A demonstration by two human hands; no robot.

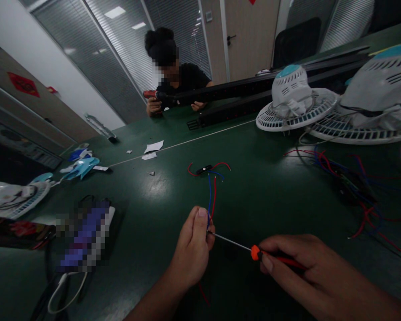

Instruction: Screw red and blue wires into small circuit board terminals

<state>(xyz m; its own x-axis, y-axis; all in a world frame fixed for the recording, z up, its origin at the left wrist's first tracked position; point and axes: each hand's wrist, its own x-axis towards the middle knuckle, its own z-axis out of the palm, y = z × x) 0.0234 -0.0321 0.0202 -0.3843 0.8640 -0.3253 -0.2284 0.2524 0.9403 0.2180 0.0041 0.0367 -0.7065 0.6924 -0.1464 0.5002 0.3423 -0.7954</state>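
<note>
My right hand (pixel 300 267) grips a screwdriver (pixel 254 253) by its red and black handle. Its thin metal shaft reaches leftward to the fingers of my left hand (pixel 195 243). Those fingers are closed around a small part, mostly hidden, from which a blue wire (pixel 210 191) and a red wire (pixel 215 196) stick up. The screwdriver's tip meets that part at my fingertips; the exact contact is hidden. Beyond lies a small black wired module (pixel 204 169) with red and blue leads, apart from both hands. A red wire end (pixel 203 294) shows below my left wrist.
White fan housings (pixel 296 107) stand at the back right, with tangled red and blue wires (pixel 364 209) nearer me. Across the green table (pixel 147 249), a person (pixel 183 80) holds a red power drill (pixel 151 94) against long black bars (pixel 234 91). Paper scraps (pixel 153 146) lie at mid-left.
</note>
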